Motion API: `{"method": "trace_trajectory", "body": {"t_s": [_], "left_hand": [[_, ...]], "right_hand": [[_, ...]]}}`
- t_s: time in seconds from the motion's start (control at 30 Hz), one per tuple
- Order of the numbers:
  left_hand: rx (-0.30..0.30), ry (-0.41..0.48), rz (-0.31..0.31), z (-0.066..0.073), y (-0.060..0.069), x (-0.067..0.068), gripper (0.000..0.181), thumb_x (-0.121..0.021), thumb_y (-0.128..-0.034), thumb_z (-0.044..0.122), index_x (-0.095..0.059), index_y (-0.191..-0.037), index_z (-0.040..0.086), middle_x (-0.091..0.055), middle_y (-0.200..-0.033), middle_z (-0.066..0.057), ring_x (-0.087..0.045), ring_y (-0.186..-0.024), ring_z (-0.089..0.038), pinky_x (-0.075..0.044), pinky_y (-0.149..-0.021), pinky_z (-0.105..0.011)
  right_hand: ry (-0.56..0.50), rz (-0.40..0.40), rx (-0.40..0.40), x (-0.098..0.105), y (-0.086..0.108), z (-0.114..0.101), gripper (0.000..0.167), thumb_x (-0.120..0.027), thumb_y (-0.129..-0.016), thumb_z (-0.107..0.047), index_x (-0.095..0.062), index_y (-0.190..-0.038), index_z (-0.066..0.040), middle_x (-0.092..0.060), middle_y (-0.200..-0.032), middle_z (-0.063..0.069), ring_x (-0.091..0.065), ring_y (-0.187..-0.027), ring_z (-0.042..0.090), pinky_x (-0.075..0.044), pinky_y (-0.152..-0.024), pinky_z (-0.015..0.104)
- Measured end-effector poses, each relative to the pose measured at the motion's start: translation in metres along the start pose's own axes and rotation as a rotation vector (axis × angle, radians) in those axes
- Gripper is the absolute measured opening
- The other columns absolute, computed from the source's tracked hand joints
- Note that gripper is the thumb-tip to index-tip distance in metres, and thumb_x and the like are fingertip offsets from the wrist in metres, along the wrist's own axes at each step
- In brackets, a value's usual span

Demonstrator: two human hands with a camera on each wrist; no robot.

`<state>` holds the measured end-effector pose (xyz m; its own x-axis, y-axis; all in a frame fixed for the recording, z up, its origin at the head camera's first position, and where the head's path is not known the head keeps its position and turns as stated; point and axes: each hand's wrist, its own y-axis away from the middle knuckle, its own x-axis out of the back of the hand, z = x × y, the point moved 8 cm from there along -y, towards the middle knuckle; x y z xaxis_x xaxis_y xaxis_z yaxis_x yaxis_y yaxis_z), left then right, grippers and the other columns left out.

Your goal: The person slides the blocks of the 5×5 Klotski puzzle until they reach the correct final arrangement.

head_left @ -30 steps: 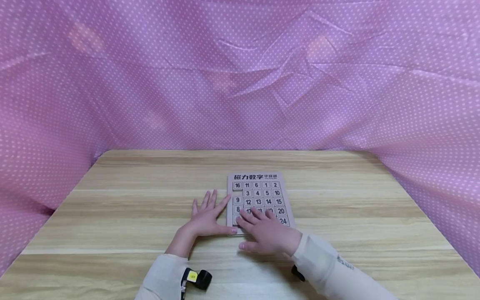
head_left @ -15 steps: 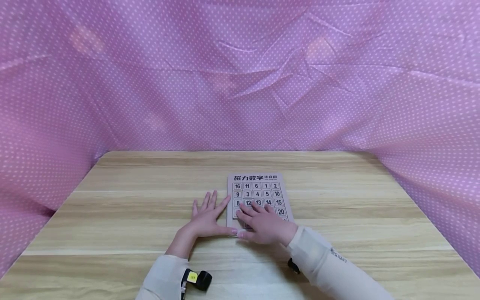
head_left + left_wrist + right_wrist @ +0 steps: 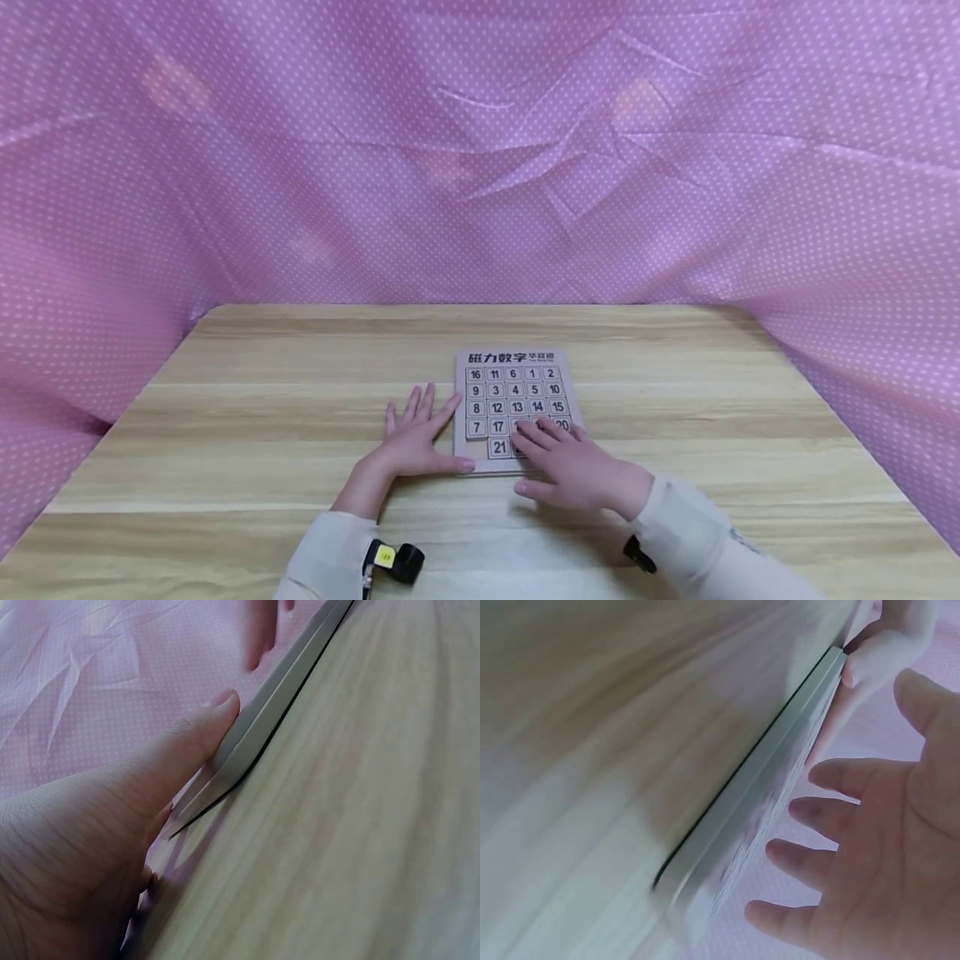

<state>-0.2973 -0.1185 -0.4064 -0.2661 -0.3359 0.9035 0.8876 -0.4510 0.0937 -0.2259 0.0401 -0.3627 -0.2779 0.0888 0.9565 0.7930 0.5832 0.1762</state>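
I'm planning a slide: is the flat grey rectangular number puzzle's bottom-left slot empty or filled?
Empty: bare puzzle base shows below pale square tile 7 and left of pale square tile 21.

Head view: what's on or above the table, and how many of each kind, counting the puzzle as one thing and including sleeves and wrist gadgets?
Number puzzle: 1
Left hand and right hand: 2
Left sleeve and right sleeve: 2
Left gadget and right gadget, partly hidden: 2
Total: 7
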Motion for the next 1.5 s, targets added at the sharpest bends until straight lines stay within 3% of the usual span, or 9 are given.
{"method": "trace_trajectory", "body": {"t_s": [0.23, 0.47, 0.97, 1.17, 1.27, 1.5], "left_hand": [[0.007, -0.021, -0.004, 0.000, 0.001, 0.003, 0.103, -0.053, -0.0546, 0.075, -0.014, -0.138, 0.029, 0.002, -0.141, -0.017, 0.008, -0.126, -0.032, 0.012, -0.093, -0.055], [0.007, -0.013, -0.006, 0.000, 0.001, 0.002, 0.103, -0.053, -0.0542, 0.075, -0.016, -0.138, 0.028, 0.001, -0.141, -0.017, 0.008, -0.127, -0.032, 0.012, -0.093, -0.055], [0.022, 0.006, 0.005, 0.007, 0.005, -0.003, 0.103, -0.055, -0.0538, 0.074, -0.016, -0.138, 0.029, 0.001, -0.141, -0.016, 0.008, -0.127, -0.031, 0.013, -0.093, -0.055], [0.023, 0.008, 0.009, 0.007, 0.006, -0.001, 0.104, -0.054, -0.0533, 0.075, -0.016, -0.138, 0.029, 0.001, -0.141, -0.017, 0.008, -0.127, -0.031, 0.013, -0.093, -0.055], [0.020, 0.010, 0.010, 0.007, 0.006, 0.000, 0.104, -0.055, -0.0534, 0.074, -0.016, -0.138, 0.029, 0.000, -0.141, -0.017, 0.007, -0.127, -0.031, 0.012, -0.093, -0.055], [0.020, 0.013, 0.007, 0.007, 0.006, -0.002, 0.104, -0.055, -0.0532, 0.074, -0.016, -0.138, 0.029, 0.001, -0.141, -0.017, 0.008, -0.127, -0.031, 0.012, -0.093, -0.055]], "right_hand": [[-0.011, 0.021, -0.056, 0.002, 0.032, 0.024, 0.067, -0.042, -0.085, -0.050, -0.032, -0.132, -0.003, -0.024, -0.138, 0.012, -0.018, -0.124, 0.035, -0.015, -0.092, 0.060], [-0.016, 0.054, -0.046, -0.006, 0.040, 0.031, 0.072, -0.042, -0.083, -0.053, -0.031, -0.133, -0.003, -0.022, -0.139, 0.013, -0.016, -0.124, 0.036, -0.015, -0.091, 0.062], [0.015, 0.030, -0.006, -0.015, 0.029, 0.018, 0.077, -0.042, -0.081, -0.057, -0.026, -0.135, -0.005, -0.018, -0.140, 0.011, -0.011, -0.126, 0.032, -0.012, -0.092, 0.060], [-0.005, 0.000, -0.008, -0.007, 0.024, 0.022, 0.070, -0.039, -0.083, -0.055, -0.031, -0.134, -0.007, -0.020, -0.140, 0.010, -0.012, -0.126, 0.034, -0.013, -0.092, 0.060], [-0.034, 0.007, -0.036, 0.000, 0.017, 0.032, 0.068, -0.040, -0.084, -0.053, -0.032, -0.133, -0.006, -0.021, -0.139, 0.011, -0.014, -0.124, 0.037, -0.012, -0.092, 0.061], [-0.073, 0.034, -0.190, 0.008, -0.006, 0.066, 0.071, -0.044, -0.084, -0.050, -0.030, -0.133, -0.003, -0.022, -0.139, 0.013, -0.015, -0.124, 0.038, -0.013, -0.093, 0.060]]}}
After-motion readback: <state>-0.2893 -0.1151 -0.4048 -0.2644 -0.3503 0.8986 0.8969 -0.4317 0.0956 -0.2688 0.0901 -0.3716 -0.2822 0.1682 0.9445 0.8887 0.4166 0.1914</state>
